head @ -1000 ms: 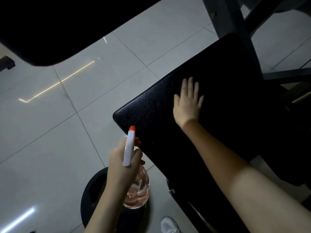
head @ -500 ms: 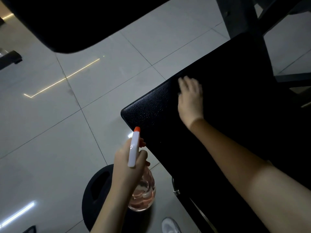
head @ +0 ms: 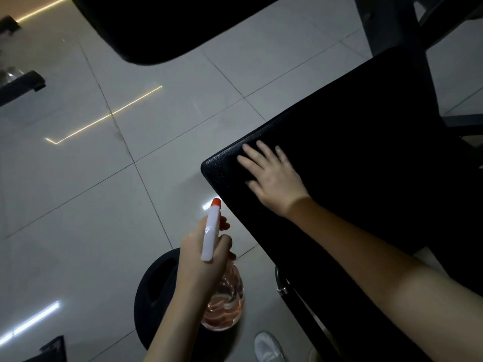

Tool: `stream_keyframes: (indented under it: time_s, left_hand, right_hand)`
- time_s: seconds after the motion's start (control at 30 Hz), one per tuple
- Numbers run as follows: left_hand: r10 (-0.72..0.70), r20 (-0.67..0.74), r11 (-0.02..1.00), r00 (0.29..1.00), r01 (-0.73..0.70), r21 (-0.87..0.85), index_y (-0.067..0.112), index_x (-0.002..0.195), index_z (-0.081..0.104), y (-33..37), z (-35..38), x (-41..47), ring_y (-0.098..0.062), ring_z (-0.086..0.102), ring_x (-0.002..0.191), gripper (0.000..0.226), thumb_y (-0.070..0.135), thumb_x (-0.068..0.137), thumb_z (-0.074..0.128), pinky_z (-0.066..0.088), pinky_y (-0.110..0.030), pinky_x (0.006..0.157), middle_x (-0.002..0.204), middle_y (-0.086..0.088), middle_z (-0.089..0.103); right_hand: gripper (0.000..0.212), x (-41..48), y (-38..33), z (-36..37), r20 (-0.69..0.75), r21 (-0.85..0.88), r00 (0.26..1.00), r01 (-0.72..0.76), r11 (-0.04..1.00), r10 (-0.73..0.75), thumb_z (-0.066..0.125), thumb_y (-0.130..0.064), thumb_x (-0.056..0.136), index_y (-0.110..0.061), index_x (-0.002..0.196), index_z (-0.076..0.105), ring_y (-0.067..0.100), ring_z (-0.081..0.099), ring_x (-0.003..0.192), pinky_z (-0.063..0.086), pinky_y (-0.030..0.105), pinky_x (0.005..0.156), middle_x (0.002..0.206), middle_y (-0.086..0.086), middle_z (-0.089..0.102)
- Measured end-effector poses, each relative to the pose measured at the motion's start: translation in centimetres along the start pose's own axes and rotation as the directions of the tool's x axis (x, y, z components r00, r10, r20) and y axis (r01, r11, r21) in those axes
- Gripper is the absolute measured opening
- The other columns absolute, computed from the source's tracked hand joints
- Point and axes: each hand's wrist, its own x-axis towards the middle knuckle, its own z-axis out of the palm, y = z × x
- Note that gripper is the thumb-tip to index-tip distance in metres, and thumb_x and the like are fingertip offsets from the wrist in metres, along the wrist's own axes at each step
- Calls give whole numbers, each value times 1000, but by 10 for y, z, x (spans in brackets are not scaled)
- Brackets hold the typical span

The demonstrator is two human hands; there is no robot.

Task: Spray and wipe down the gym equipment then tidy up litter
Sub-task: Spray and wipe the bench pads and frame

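Right hand (head: 274, 178) lies flat, palm down, on the black pad (head: 366, 152) at the right of the frame. Its fingers are straight and slightly spread, pointing to the upper left, and it holds nothing. The fingertips reach close to the pad's rounded corner at the centre of the frame, where the grained skin catches a little light. The bare forearm runs from the wrist down to the lower right edge.

Left hand (head: 206, 257), at lower centre, grips the spray bottle (head: 223, 301) around its neck, fingers curled at the trigger under the white head. The head's orange tip (head: 216, 202) points up the frame and ends just beside the pad's lower-left edge, apart from it. The bottle's round clear body hangs below the hand with pinkish liquid in it, held in the air over the floor, left of the pad.

Beneath the bottle, a round black thing (head: 151, 296) with slot-like openings lies on the floor (head: 78, 205); what it is cannot be told. The floor is pale glossy tile with dark joints and thin bright light reflections at left. An upper pad (head: 170, 22), also black, fills the top centre. A dark post (head: 386, 27) stands at the upper right. A white shoe (head: 268, 346) shows at the bottom edge, right of the bottle. A dark foot (head: 23, 84) of some frame sits at the upper left.
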Motion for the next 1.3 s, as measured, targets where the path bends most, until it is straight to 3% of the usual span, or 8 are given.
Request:
stream_keyframes:
  time_s: [0.1, 0.27, 0.5, 0.73, 0.9, 1.0, 1.17, 1.3]
  left_hand:
    - [-1, 2, 1000, 1000, 1, 8, 38, 87, 50, -2, -4, -4, -2, 65, 60, 25, 22, 70, 42, 50, -16, 53, 90, 5, 64]
    - [4, -12, 1000, 1000, -3, 28, 19, 94, 55, -10, -11, -9, 5, 63, 64, 27, 21, 71, 42, 46, -10, 53, 90, 3, 64]
    - [-27, -52, 999, 998, 25, -30, 13, 97, 59, -17, -15, -15, 6, 63, 68, 32, 23, 71, 44, 48, -10, 54, 89, 2, 64]
    - [-58, -59, 997, 997, 55, -46, 31, 92, 54, -22, -18, -15, 5, 63, 68, 26, 23, 70, 43, 49, -12, 54, 90, 2, 64]
    - [-53, -72, 994, 996, 46, -99, 40, 87, 49, -18, -17, -11, 4, 61, 67, 26, 20, 70, 45, 46, -9, 50, 89, -2, 63]
    - [-60, -73, 993, 996, 52, -108, 40, 87, 49, -17, -18, -8, 3, 61, 64, 28, 14, 76, 49, 47, -10, 50, 90, -3, 63]
    - [-74, -55, 993, 996, 68, -100, 10, 99, 59, -28, -17, -5, -3, 63, 65, 21, 15, 80, 51, 47, -11, 50, 93, -4, 65]
    - [-62, -31, 994, 998, 59, -89, 27, 91, 56, -27, -13, -7, 5, 62, 65, 21, 7, 87, 53, 47, -9, 52, 92, -3, 64]
  right_hand:
    - [55, -8, 30, -7, -57, -153, 998, -14, 988, 5, 51, -25, 84, -20, 138, 48, 26, 34, 139, 19, 53, 111, 150, 1, 38]
    - [59, 26, 5, -16, -95, -41, 919, -387, 921, 382, 38, -31, 98, -23, 151, 15, 26, 4, 146, -3, 47, 115, 159, 1, 11]
    - [62, -10, -19, 2, 31, -118, 995, 97, 988, -94, 56, -25, 89, -22, 147, 33, 27, 18, 145, 10, 47, 115, 156, 3, 23]
    - [57, 46, -61, -3, 20, -71, 996, -90, 993, 92, 37, -29, 98, -32, 150, 14, 26, 6, 146, 0, 48, 115, 159, -3, 11]
    - [52, -7, -40, 15, 78, -93, 973, 225, 970, -218, 41, -26, 87, -26, 139, 46, 29, 31, 139, 18, 48, 112, 151, 3, 35]
    - [56, -30, -7, 8, 98, -196, 963, 266, 944, -251, 38, -30, 79, -24, 133, 54, 27, 46, 130, 23, 48, 107, 144, 3, 47]
    - [60, 8, 12, -13, 3, -154, 985, -171, 973, 173, 44, -25, 94, -29, 150, 21, 20, 8, 146, 1, 47, 116, 159, -3, 11]
    - [60, -12, -5, 1, -3, -50, 971, -238, 970, 238, 42, -25, 94, -26, 151, 20, 24, 7, 147, 1, 46, 116, 160, 0, 10]
